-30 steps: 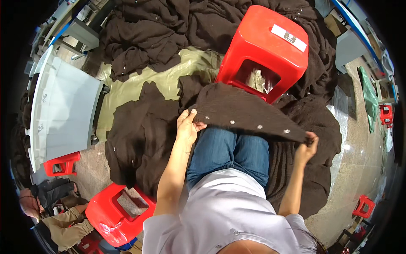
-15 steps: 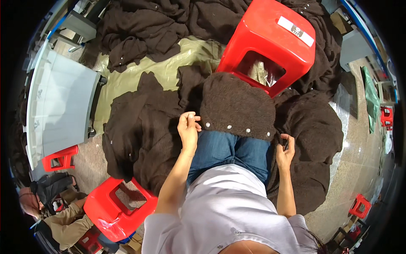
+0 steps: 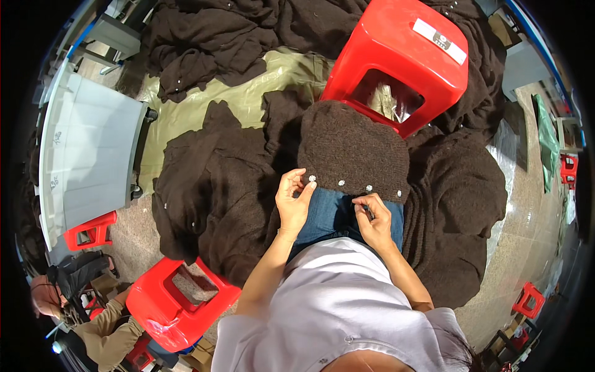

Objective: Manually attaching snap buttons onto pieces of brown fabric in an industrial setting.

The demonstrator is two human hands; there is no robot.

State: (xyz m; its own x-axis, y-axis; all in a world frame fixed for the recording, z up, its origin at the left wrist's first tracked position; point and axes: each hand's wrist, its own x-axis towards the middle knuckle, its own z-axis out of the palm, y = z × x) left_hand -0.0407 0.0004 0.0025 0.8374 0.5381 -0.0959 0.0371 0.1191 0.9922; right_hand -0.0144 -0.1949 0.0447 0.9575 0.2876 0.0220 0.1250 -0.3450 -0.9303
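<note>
Lying across blue jeans (image 3: 319,214), a dark brown knit piece (image 3: 353,146) shows pale round studs (image 3: 341,183) along its near edge.
The left hand (image 3: 294,203) has thumb and forefinger slightly apart beside the leftmost stud; whether they grip the cloth, I cannot tell. The right hand (image 3: 374,222) is loosely curled just below the edge, its hold also unclear. Beyond stands a red stool (image 3: 403,37).

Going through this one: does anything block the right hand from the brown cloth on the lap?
Nothing visible does. The right hand is just below the near edge of the brown cloth, over the jeans; the left hand is aside, at the leftmost button.
</note>
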